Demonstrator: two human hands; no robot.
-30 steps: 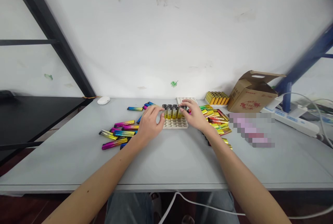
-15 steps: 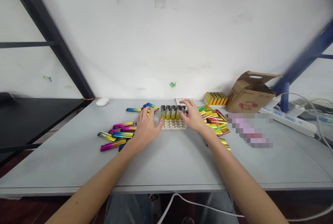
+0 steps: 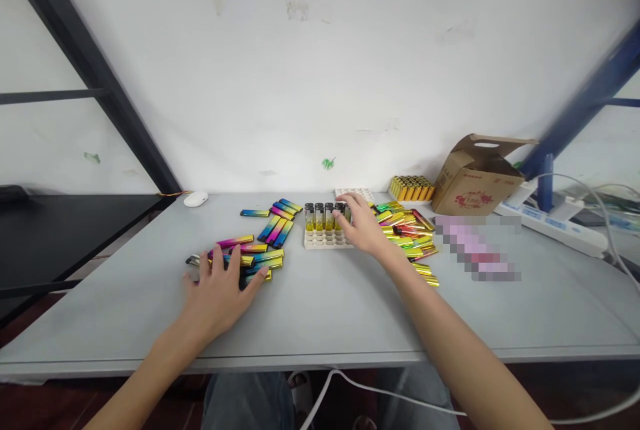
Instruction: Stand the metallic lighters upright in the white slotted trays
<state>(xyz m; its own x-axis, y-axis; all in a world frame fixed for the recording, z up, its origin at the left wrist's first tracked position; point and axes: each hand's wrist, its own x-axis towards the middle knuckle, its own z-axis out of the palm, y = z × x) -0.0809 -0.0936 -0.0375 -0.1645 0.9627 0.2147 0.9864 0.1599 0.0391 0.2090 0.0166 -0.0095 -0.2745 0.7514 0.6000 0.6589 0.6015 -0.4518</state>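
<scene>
My left hand (image 3: pixel 216 293) rests with fingers spread on a loose pile of shiny, colour-graded lighters (image 3: pixel 270 255) at the left; the palm hides part of the pile. Upright lighters (image 3: pixel 319 218) with dark tops and yellowish see-through bodies fill the back of a white holed tray (image 3: pixel 325 241). At the right end of that row is my right hand (image 3: pixel 364 227), fingers bent and apart, thumb close against the lighters. Whether it grips one is hard to see. Between my left hand and the tray, several blue-purple-yellow lighters (image 3: pixel 276 231) lie side by side.
More shiny lighters (image 3: pixel 407 233) are heaped right of my right hand. Behind stand another white tray (image 3: pixel 354 194) and a block of orange-yellow lighters (image 3: pixel 412 189). An open cardboard box (image 3: pixel 475 183), a power strip (image 3: pixel 560 230) and a white mouse (image 3: pixel 195 199) sit farther out.
My left hand has moved left and toward me, from beside the tray onto the left pile, uncovering the lighters lying side by side. My right hand stays at the row.
</scene>
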